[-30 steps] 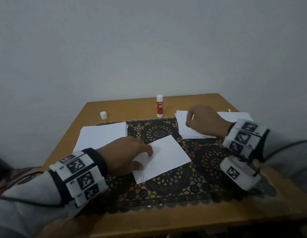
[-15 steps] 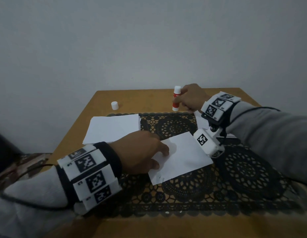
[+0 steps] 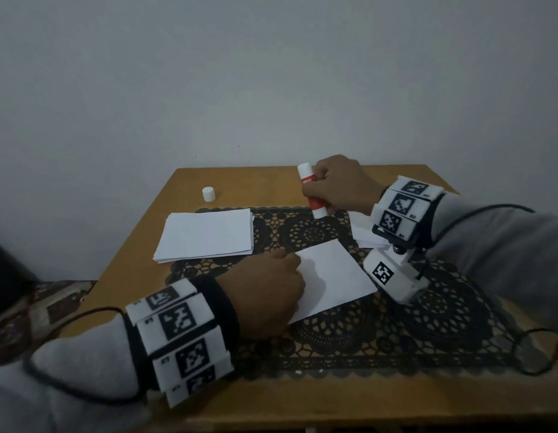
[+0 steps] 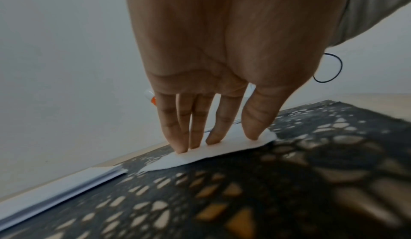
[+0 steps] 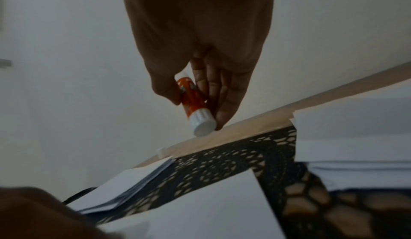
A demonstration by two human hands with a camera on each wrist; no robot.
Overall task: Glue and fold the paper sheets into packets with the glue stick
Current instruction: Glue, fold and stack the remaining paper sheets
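The red-and-white glue stick [image 3: 312,192] is being gripped, tilted, by the curled fingers of the right hand [image 3: 338,185] above the far edge of the black lace mat [image 3: 396,332]. A single paper sheet [image 3: 334,278] on the mat's middle is being pressed flat by the left hand's [image 3: 265,295] straight fingertips [image 4: 180,147].

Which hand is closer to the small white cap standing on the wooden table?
Right. The right hand, gripping the red-and-white glue stick, is across the table's far edge from the small white cap. The left hand presses the single white paper sheet, nearer the person.
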